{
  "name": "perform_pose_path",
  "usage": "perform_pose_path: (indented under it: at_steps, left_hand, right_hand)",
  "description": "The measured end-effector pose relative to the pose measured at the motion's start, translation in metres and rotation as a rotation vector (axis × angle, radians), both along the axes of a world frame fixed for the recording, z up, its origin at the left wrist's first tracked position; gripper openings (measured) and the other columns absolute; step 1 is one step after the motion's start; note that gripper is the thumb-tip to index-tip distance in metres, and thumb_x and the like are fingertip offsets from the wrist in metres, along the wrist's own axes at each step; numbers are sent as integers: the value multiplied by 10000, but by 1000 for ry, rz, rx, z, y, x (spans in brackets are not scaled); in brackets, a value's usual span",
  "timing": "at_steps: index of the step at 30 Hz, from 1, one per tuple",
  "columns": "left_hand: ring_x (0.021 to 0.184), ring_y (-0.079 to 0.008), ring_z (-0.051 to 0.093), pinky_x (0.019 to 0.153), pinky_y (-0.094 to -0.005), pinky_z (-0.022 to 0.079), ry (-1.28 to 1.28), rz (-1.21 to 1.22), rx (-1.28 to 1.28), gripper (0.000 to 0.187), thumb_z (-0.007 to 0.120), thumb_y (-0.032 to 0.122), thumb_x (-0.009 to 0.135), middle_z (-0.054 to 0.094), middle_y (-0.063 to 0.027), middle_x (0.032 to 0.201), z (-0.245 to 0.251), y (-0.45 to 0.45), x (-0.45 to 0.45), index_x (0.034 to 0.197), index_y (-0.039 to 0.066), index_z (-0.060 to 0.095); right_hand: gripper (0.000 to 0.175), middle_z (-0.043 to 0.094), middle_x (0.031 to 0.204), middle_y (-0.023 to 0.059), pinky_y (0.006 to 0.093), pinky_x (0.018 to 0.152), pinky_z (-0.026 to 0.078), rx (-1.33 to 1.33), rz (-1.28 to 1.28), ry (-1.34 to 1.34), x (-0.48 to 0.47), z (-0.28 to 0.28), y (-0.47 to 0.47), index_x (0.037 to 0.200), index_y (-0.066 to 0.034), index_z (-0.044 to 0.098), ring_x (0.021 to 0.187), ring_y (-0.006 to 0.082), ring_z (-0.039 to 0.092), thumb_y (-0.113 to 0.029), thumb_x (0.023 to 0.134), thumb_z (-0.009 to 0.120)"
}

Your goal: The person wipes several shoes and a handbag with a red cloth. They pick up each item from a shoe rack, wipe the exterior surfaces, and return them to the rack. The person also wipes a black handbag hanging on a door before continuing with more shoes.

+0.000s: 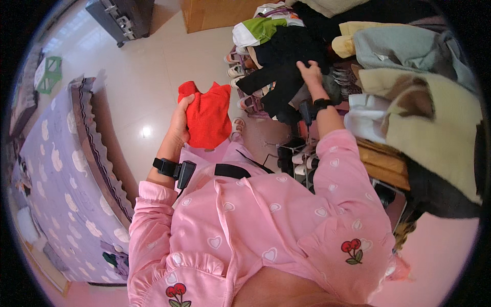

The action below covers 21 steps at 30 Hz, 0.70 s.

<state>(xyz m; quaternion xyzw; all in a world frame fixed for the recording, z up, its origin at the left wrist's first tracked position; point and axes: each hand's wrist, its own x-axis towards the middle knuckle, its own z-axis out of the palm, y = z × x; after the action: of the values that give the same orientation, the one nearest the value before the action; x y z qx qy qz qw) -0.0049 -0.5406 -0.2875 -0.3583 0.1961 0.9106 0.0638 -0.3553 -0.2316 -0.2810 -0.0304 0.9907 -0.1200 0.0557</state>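
My left hand (182, 119) grips a bundled red cloth item (210, 115) by its left side, above the tiled floor in front of me. The cloth looks soft and folded; what kind of garment it is, I cannot tell. Over at the right, my right hand (311, 73) reaches onto a black garment (282, 57) draped across the rack. Its fingers are spread, and they appear to rest on the dark fabric without a visible grip. A green and white garment (264, 30) lies just beyond the black one.
Shoes (234, 71) line a purple shoe rack (256, 111) under the clothes. Hanging clothes (429, 99) crowd the right side. A bed with a purple cover (73, 169) stands at left. Farther off are a dark suitcase (122, 21), a cardboard box (215, 15) and a green-framed stool (50, 75).
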Motion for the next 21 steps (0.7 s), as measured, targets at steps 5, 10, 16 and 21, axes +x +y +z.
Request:
perform_pose_path:
  at_steps: [5,10,16,21]
  left_hand:
    - [1112,-295,652,1018,-445,502,-74,87,-28,475,596,354,918,661,-156,1243,-5,45,-14,1264,30,571]
    - [1135,-285,636,1027,-428,489,-119,6,-43,436,584,284,909,659,-148,1236,-10,62,-35,1266,35,564]
    - [1050,-261,630,975,-362,513,-8,-15,-215,433,509,-27,803,632,-120,1200,-5,43,-65,1229,27,567]
    - [1033,-264,631,960,-340,507,181,-53,-373,421,458,-127,727,656,-155,1165,6,18,-73,1096,-16,628]
  right_hand:
    - [1021,509,1433,273,534,1075,425,27,-328,-146,-69,-13,14,1464,52,373,1314,422,511,-659,807,697]
    - [781,536,1426,236,530,1108,385,-61,-258,-177,-91,-41,18,1375,27,505,1313,381,527,-494,837,729]
    - [420,641,1292,104,410,1089,406,-1190,-423,-39,-72,-37,36,1231,13,627,1187,266,578,-213,878,654]
    - [389,657,1277,114,433,1100,428,-1945,-241,-497,-7,19,25,1229,-1,652,1177,273,602,-107,863,574]
